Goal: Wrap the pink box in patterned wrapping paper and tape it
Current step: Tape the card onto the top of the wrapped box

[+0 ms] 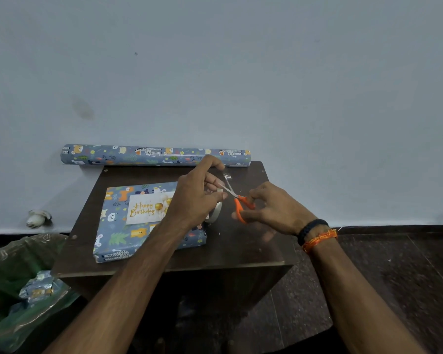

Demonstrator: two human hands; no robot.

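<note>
Behind your small dark table [241,241] stands a pale blue wall [215,72], and a roll [154,155] of animal-print paper lies along the table's far edge, against that wall. Your box [128,223] sits flat on the left half of the table, fully covered in the same blue patterned paper, with a white "Happy Birthday" card [146,209] on its top face.

Your left hand [195,198] is raised over the box's right end, fingers curled around a roll of tape [216,213], while its fingertips pinch a pulled-out strip of tape [226,176] that runs upward. Your right hand [274,210] grips orange-handled scissors [241,204], fingers through the loops, with the blades pointing up-left at the strip; motion blur makes it hard to say whether the blades actually touch it. Black and orange bands [315,235] circle your right wrist.

Down at the left, beside the table, a green bag [16,277] holds scraps of the printed paper. A small white object [37,218] lies at the foot of the wall.
</note>
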